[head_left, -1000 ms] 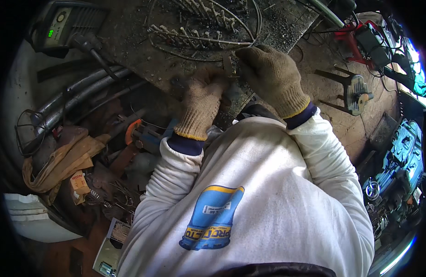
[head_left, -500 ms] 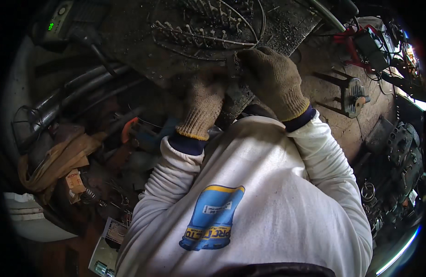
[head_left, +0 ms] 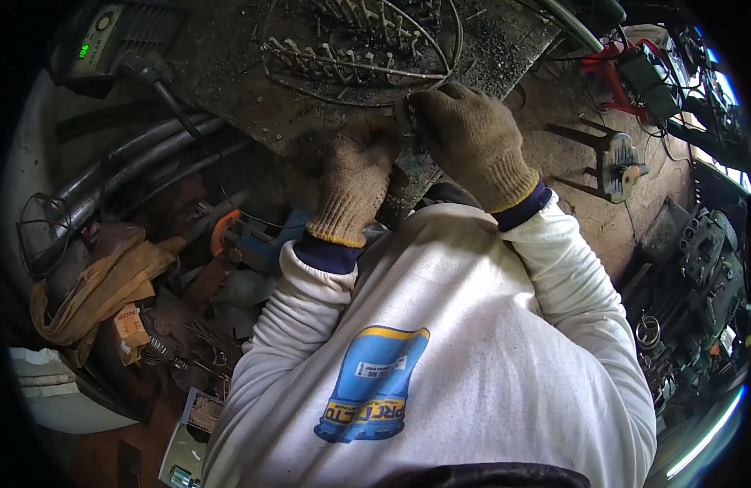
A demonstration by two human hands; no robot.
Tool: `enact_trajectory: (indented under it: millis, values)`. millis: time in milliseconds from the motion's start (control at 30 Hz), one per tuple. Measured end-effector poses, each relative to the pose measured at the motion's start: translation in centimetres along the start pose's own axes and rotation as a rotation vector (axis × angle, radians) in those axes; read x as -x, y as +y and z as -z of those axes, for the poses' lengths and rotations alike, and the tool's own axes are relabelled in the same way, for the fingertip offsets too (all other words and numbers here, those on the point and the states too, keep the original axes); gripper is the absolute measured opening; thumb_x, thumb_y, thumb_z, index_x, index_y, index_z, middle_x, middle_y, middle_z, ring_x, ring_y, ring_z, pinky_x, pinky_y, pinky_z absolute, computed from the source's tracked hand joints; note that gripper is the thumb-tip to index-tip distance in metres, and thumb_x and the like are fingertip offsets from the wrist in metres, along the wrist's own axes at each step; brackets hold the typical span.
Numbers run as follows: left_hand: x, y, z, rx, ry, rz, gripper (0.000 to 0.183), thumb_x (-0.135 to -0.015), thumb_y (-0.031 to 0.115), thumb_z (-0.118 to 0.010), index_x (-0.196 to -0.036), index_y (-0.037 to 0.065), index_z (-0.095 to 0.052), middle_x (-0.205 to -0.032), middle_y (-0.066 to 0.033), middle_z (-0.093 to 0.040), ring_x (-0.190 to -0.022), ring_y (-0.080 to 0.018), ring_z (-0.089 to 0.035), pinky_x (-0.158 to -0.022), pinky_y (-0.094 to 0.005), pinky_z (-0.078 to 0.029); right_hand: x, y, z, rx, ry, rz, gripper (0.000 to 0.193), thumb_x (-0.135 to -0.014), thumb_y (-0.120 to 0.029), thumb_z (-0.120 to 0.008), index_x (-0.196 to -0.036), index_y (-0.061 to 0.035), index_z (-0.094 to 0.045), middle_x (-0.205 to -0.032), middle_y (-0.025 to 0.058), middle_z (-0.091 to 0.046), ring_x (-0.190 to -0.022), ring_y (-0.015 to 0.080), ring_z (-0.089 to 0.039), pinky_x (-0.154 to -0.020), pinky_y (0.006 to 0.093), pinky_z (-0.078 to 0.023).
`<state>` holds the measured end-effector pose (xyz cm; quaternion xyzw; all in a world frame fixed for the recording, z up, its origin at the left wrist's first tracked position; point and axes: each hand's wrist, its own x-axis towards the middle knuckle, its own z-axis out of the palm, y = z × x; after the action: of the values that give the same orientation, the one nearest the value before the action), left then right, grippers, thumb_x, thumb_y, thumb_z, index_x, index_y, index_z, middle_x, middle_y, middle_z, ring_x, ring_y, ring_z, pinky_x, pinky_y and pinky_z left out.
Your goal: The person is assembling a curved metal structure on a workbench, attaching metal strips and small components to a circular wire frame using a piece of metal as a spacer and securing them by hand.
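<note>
Over the near edge of the dirty metal table, my two hands work close together in brown knitted gloves. My left hand is curled, its fingertips dark and turned inward. My right hand is closed in a pinch at the dark tip of its glove. What either hand holds is hidden by the gloves and shadow. Just beyond them lie rows of small metal studs, with a thin looped wire or rod around and across them. A near stretch of that loop runs close to my right fingertips.
Dark grit and scraps cover the tabletop. A machine with a green display stands far left, above bent metal pipes. Brown cloth and a small box lie below. Right are a small stool, a red stand and metal engine-like parts.
My right hand has shifted slightly left, nearer my left hand. Both hands stay closed over the table edge, and the view is brighter.
</note>
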<state>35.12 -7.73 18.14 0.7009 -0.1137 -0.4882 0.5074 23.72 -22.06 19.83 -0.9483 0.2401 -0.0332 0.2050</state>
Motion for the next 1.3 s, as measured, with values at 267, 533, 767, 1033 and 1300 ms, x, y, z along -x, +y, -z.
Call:
enact_trajectory:
  millis: [267,533,767,1033,1300]
  values:
    - [1.3,1.2,0.3,0.034,0.026,0.054,0.010,-0.100,0.008,-0.066,-0.109,0.004,-0.066,-0.090,-0.0062,-0.073,-0.059,-0.0091,-0.064,-0.050,-0.0262,-0.049,1.5,-0.1,4.3,-0.108,0.102,-0.018,0.022,-0.095,-0.021,-0.068,-0.113,-0.0089,-0.073,-0.104,0.0154,-0.074,-0.093,0.0364,-0.073,-0.080,0.0466,-0.060]
    - [2.2,0.1,6.0,0.115,0.043,-0.099,0.025,-0.100,0.010,-0.066,-0.123,0.002,-0.066,-0.102,-0.0144,-0.078,-0.052,-0.0066,-0.061,-0.046,-0.0225,-0.050,3.3,4.2,1.2,-0.049,0.112,-0.091,0.027,-0.097,-0.023,-0.067,-0.121,-0.0122,-0.073,-0.101,0.0144,-0.074,-0.093,0.0371,-0.073,-0.079,0.0472,-0.059]
    - [2.1,-0.5,7.2,0.418,0.028,-0.022,0.023,-0.098,0.006,-0.064,-0.120,0.003,-0.069,-0.094,-0.0079,-0.075,-0.063,-0.0149,-0.069,-0.055,-0.0274,-0.056,3.2,4.5,1.6,-0.020,-0.003,-0.137,0.027,-0.099,-0.027,-0.064,-0.122,-0.0146,-0.073,-0.105,0.0149,-0.073,-0.093,0.0376,-0.073,-0.080,0.0480,-0.059]
    - [2.5,-2.5,5.6,0.937,-0.078,-0.164,0.026,-0.100,0.017,-0.067,-0.120,0.001,-0.068,-0.101,-0.0130,-0.072,-0.081,-0.0297,-0.072,-0.068,-0.0408,-0.061,1.9,9.1,4.3,-0.265,-0.051,0.024,0.033,-0.095,-0.025,-0.067,-0.125,-0.0117,-0.071,-0.110,0.0168,-0.073,-0.098,0.0403,-0.072,-0.084,0.0500,-0.058]
    - [6.1,4.1,-0.4,0.634,0.158,-0.408,0.044,-0.101,0.023,-0.072,-0.137,0.002,-0.058,-0.113,-0.0142,-0.071,-0.091,-0.0275,-0.074,-0.075,-0.0429,-0.062,-2.2,16.2,6.6,-0.424,-0.044,0.200,0.023,-0.098,-0.019,-0.066,-0.117,-0.0108,-0.074,-0.107,0.0161,-0.073,-0.099,0.0382,-0.071,-0.085,0.0469,-0.058]
